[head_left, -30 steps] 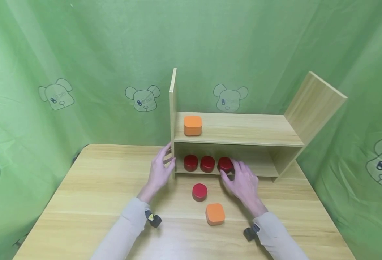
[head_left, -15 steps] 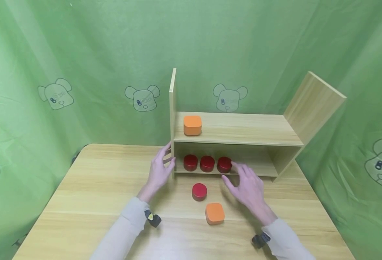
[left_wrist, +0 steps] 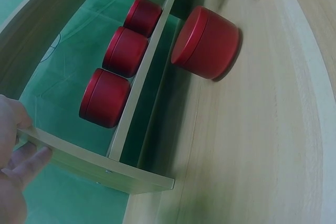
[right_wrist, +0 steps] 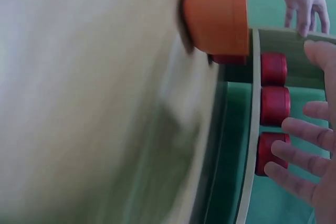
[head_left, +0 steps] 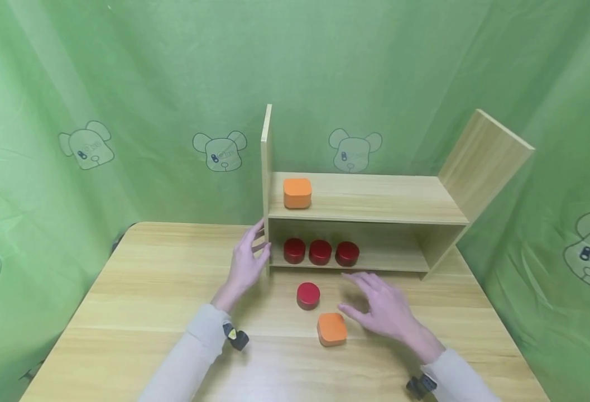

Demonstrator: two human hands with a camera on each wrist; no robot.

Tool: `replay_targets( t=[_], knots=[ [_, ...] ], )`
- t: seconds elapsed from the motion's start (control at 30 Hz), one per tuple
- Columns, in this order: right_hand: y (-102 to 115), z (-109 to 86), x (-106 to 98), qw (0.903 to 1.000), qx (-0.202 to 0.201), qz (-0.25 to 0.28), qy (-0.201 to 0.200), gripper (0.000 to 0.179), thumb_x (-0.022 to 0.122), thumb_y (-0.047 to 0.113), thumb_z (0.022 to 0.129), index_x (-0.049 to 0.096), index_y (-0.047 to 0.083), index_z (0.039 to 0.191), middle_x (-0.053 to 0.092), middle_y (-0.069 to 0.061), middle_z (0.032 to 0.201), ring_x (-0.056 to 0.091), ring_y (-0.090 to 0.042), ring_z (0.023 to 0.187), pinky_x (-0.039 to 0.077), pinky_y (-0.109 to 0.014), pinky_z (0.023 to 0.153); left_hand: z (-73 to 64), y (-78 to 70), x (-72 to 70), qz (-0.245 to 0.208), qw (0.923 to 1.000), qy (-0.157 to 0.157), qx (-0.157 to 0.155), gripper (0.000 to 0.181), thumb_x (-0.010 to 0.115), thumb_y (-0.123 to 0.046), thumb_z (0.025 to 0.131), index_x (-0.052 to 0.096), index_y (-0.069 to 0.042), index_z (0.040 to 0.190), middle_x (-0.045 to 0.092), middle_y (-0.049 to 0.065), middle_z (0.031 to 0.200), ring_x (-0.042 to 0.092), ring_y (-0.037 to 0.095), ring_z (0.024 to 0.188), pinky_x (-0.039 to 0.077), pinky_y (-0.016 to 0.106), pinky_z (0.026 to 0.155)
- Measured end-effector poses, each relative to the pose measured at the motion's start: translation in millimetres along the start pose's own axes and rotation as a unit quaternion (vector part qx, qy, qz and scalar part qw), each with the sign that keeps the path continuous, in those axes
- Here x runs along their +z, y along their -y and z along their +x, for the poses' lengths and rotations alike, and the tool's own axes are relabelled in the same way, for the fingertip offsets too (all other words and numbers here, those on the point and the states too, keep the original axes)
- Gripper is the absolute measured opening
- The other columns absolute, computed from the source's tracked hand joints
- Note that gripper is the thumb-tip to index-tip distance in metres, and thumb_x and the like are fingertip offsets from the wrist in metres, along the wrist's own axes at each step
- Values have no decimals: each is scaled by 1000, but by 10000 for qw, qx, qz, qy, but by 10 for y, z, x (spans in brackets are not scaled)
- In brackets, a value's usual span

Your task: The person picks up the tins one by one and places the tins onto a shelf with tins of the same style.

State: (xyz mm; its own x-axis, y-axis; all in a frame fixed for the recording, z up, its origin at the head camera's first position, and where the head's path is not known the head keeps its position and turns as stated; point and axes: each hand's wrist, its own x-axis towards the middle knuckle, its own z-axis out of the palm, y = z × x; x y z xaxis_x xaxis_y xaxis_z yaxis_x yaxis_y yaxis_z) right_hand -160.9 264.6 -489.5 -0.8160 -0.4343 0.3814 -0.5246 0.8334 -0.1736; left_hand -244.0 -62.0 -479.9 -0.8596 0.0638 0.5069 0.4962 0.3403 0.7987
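Note:
My left hand (head_left: pixel 245 267) grips the left side panel of a light wooden shelf (head_left: pixel 370 198), thumb and fingers on either side of its edge in the left wrist view. Three round red tins (head_left: pixel 320 253) stand in a row on the lower board, toward the left. My right hand (head_left: pixel 382 304), fingers spread and holding nothing, hovers in front of the shelf. To its left, a square orange tin (head_left: pixel 332 329) sits on the table, with another round red tin (left_wrist: pixel 206 44) behind it. A second square orange tin (head_left: pixel 297 194) stands at the left of the upper board.
The wooden table (head_left: pixel 139 312) carries everything. The shelf's right panel (head_left: pixel 485 162) leans outward to the right and rises above the upper board. A green curtain (head_left: pixel 174 84) with bear-head prints hangs behind and at both sides.
My right hand has let go of the rightmost red tin on the lower board and drawn back toward the front orange tin. The left hand keeps its place on the side panel.

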Motion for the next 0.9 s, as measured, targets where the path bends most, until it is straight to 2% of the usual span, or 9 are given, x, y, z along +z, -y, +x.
replay_targets(
  t=[0.13,0.3,0.57,0.9],
  knots=[
    [26,-93,2,9993,-251,69,269,73,78,58,87,62,17,145,70,-13,140,69,-38,125,63,-62,101,3,-8,4,16,10000,7,-40,67,65,8,95,43,-4,158,57,25,150,65,43,130,66,49,101],
    [44,-187,6,9977,-414,60,538,73,76,65,87,63,21,144,72,-5,138,70,-30,124,65,-57,97,3,-16,5,38,10000,-20,-48,67,65,7,96,43,-4,158,57,24,150,65,42,130,66,47,101],
    [96,-287,104,9938,-931,234,563,72,79,64,85,67,18,138,75,1,130,72,-19,115,69,-43,89,5,-17,2,68,10000,-41,-38,67,65,8,96,43,-5,158,57,24,151,66,42,129,67,47,100],
    [95,-356,293,9927,-1050,232,554,72,81,63,83,67,19,138,75,6,124,71,-11,107,68,-34,83,-9,-7,4,76,10000,-35,-14,68,65,8,95,43,-5,158,57,25,150,66,43,128,67,48,100]
  ],
)
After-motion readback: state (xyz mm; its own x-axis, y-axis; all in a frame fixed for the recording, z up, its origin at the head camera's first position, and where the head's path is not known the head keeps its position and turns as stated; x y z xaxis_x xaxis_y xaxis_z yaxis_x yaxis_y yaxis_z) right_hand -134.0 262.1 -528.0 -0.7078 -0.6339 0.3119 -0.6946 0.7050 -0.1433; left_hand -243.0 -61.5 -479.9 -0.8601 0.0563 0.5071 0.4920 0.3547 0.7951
